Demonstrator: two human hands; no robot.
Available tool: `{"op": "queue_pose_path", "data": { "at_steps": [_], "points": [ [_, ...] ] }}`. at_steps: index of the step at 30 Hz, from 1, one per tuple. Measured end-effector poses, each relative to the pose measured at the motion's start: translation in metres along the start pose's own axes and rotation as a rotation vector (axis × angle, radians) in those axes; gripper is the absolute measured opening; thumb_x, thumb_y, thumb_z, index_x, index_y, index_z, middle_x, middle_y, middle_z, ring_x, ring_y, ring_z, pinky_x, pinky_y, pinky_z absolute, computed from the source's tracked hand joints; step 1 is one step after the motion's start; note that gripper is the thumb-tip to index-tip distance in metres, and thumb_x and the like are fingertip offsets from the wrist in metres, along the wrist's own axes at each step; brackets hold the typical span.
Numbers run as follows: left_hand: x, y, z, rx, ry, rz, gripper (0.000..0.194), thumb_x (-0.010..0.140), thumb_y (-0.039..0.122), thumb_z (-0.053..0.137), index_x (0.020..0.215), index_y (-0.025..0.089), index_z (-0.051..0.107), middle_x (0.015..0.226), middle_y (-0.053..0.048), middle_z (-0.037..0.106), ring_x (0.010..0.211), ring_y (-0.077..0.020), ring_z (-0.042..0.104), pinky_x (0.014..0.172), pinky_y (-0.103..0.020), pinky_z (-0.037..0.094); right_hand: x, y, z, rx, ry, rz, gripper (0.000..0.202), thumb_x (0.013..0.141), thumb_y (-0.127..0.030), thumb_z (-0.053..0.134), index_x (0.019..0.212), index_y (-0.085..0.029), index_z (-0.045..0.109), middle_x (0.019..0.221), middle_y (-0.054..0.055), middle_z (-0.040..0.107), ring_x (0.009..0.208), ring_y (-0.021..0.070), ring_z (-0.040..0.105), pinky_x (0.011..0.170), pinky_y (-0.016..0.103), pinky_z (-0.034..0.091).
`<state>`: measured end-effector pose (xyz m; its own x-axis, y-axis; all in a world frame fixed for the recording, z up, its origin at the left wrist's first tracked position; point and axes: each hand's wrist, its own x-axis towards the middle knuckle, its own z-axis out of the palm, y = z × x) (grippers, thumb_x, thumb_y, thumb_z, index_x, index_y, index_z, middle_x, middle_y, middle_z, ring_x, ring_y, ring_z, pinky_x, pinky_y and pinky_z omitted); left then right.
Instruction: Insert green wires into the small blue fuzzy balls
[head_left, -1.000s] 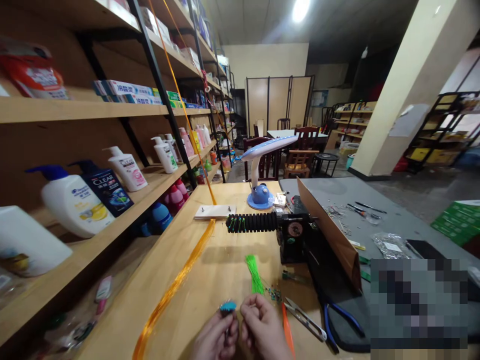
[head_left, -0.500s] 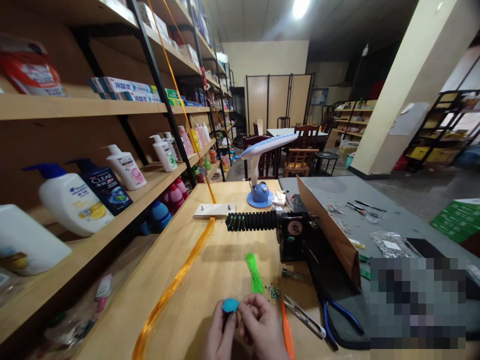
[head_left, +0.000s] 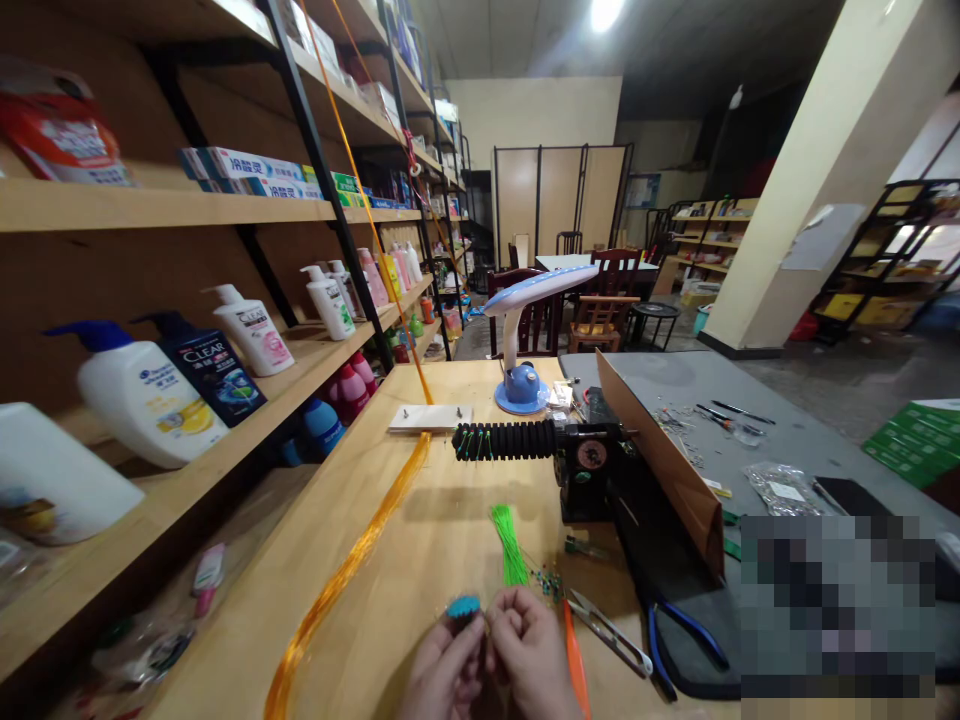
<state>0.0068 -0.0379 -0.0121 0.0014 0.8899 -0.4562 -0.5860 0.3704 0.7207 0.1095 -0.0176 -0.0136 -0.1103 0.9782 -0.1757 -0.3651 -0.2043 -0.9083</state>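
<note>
Near the front of the wooden table, my left hand [head_left: 447, 668] pinches a small turquoise piece with a scalloped edge [head_left: 463, 606] between thumb and fingers. Close against it, my right hand [head_left: 529, 650] is closed, thumb pressed to forefinger; whatever it pinches is too fine to make out. Just beyond the hands lie a bundle of bright green strands [head_left: 510, 545] and a scatter of bead-headed pins [head_left: 547, 582]. An orange-handled tool [head_left: 575, 665] rests beside my right wrist, with metal thread snips [head_left: 609, 632] to its right.
Orange thread [head_left: 352, 560] runs down the table's left side from a white clamp plate [head_left: 429, 418]. A black ribbed roller [head_left: 506, 440] on a machine [head_left: 592, 470] stands ahead, before a blue lamp [head_left: 523, 388]. Blue-handled pliers [head_left: 686, 640] lie right. Shelves of bottles [head_left: 165, 400] line the left.
My left hand has turned and tilted the turquoise piece, so it shows more edge-on. My right hand has shifted slightly right, leaving a small gap from the piece.
</note>
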Motion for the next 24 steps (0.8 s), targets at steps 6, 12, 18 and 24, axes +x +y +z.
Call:
{"op": "queue_pose_path", "data": {
  "at_steps": [6, 12, 18, 24],
  "points": [
    [0.002, 0.003, 0.0, -0.069, 0.04, -0.03, 0.046, 0.048, 0.04, 0.096, 0.058, 0.014, 0.058, 0.049, 0.007, 0.051, 0.041, -0.0024, 0.041, 0.038, -0.012, 0.026, -0.005, -0.001, -0.001, 0.027, -0.038, 0.026, 0.063, 0.061, -0.078, 0.072, 0.071, -0.021, 0.049, 0.044, -0.007, 0.053, 0.037, 0.0066, 0.044, 0.039, 0.016, 0.03],
    [0.009, -0.002, -0.009, -0.112, 0.053, -0.134, 0.042, 0.06, 0.034, 0.091, 0.059, 0.017, 0.052, 0.045, 0.009, 0.047, 0.036, -0.0034, 0.043, 0.036, -0.013, 0.025, -0.007, -0.004, 0.0, -0.042, -0.108, 0.077, 0.056, 0.064, -0.071, 0.072, 0.064, -0.022, 0.045, 0.044, -0.007, 0.054, 0.037, 0.0065, 0.043, 0.04, 0.017, 0.032],
    [0.011, 0.001, -0.011, -0.175, -0.062, -0.309, 0.035, 0.075, 0.033, 0.081, 0.058, 0.017, 0.054, 0.044, 0.007, 0.05, 0.032, -0.0035, 0.043, 0.035, -0.013, 0.027, -0.001, 0.003, 0.003, -0.041, -0.094, 0.163, 0.039, 0.068, -0.054, 0.068, 0.065, -0.024, 0.043, 0.039, -0.01, 0.049, 0.032, 0.0064, 0.038, 0.036, 0.016, 0.027],
    [0.009, 0.005, -0.007, -0.234, -0.093, -0.395, 0.034, 0.078, 0.028, 0.077, 0.057, 0.016, 0.055, 0.042, 0.005, 0.051, 0.032, -0.0041, 0.044, 0.036, -0.013, 0.03, 0.002, 0.007, 0.001, -0.043, -0.087, 0.193, 0.036, 0.067, -0.053, 0.065, 0.067, -0.024, 0.044, 0.038, -0.011, 0.047, 0.031, 0.0072, 0.04, 0.035, 0.016, 0.024]
  ]
}}
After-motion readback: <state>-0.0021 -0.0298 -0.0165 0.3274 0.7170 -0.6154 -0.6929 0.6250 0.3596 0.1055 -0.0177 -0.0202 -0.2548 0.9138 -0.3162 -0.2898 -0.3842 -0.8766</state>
